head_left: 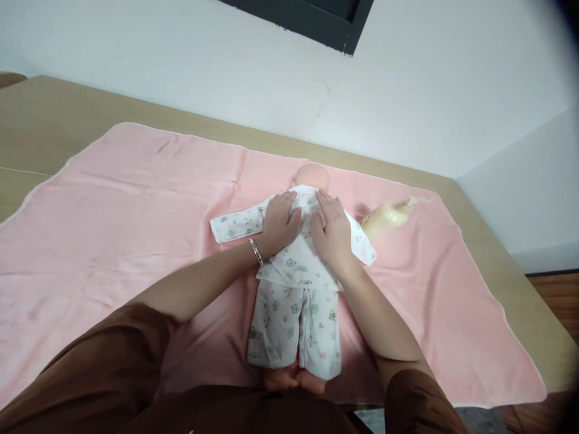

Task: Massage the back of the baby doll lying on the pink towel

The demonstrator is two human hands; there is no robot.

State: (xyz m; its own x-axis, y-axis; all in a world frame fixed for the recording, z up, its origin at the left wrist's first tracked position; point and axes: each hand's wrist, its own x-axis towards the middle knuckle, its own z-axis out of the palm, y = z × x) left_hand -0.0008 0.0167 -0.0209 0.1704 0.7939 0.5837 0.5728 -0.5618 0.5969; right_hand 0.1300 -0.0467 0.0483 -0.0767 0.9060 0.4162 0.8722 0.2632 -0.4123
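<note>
A baby doll (312, 175) lies on a pink blanket, its head toward the wall and its bare feet (294, 380) toward me. It wears a white printed top (296, 268) and matching trousers (275, 325). My left hand (281, 223) rests flat on the left side of the doll's upper body, a silver bangle (256, 252) round that wrist. Opposite it, my right hand (332, 229) lies on the right side of the top, fingers stretched out toward the doll's head. Both palms are hidden against the cloth. The doll's sleeves spread out to either side.
A pale yellow pump bottle (386, 217) lies on its side on the pink blanket (136, 241), right of the doll. Under the blanket is a wooden table (81, 105) against a white wall (181, 60). A dark frame (316, 21) hangs above.
</note>
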